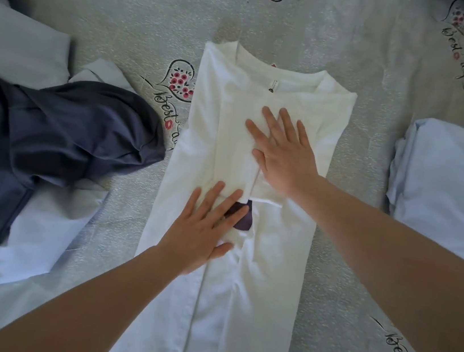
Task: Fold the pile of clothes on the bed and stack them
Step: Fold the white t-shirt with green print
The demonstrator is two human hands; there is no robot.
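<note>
Head view is showing both flat, unclenched hands, left hand and right hand, smoothing a white shirt lying mid-bed with sides folded in, while seemingly one folded stack is waiting right and unfolded clothes are lying left.

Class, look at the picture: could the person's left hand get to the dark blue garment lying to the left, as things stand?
Probably yes. The left hand lies flat on the white shirt, holding nothing, and the dark blue garment lies beside the shirt on that side with only bedsheet between.
</note>
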